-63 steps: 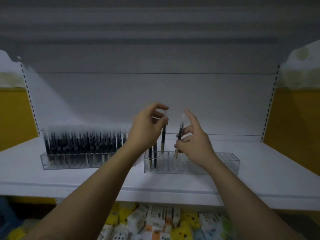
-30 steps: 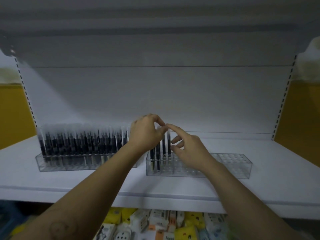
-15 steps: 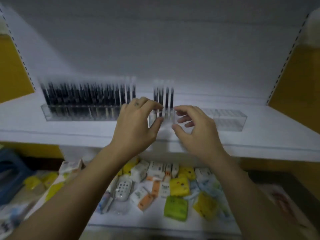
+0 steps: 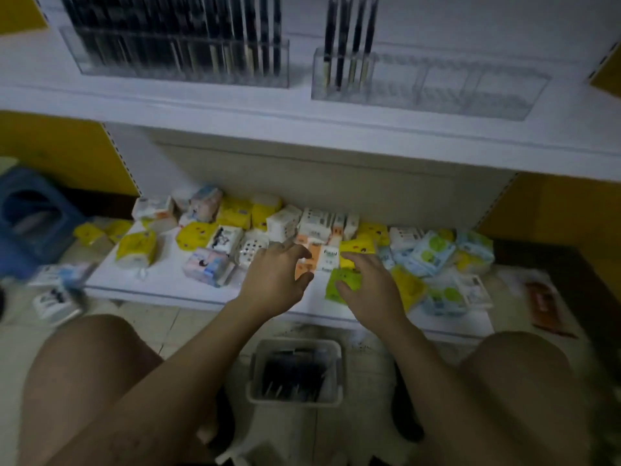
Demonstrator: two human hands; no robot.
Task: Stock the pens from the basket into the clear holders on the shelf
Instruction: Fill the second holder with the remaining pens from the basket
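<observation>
Hovering with nothing in them, the left hand (image 4: 275,280) and the right hand (image 4: 369,287) have their fingers loosely spread and gently bent, thumbs apart from the forefingers, above a scatter of small yellow, white and green wrapped tissue packs (image 4: 232,213); whether any fingertip touches a pack I cannot tell. The slim dark plastic pens (image 4: 292,371) lie heaped in a small pale rectangular plastic basket (image 4: 256,375) on the floor, behind both wrists and below the palms, between the knees. Well above the fingertips, on the upper white shelf (image 4: 302,109), a clear rectangular plastic holder with rows of holes (image 4: 437,92) stands up and to the right of the right fingers, with four pens upright at its near-left end and the rest of it bare; a second clear holder packed with dark pens (image 4: 181,58) stands up and to the left of the left fingers. The pens look light, stiff and smooth, so they should lift easily but may slip or drag neighbours out of the heap. A pinch of thumb and two fingers on the upper half of a barrel seems best, leaving the lower end free to find a hole. The holder looks light too and may slide if a pen is pushed in at a slant.
</observation>
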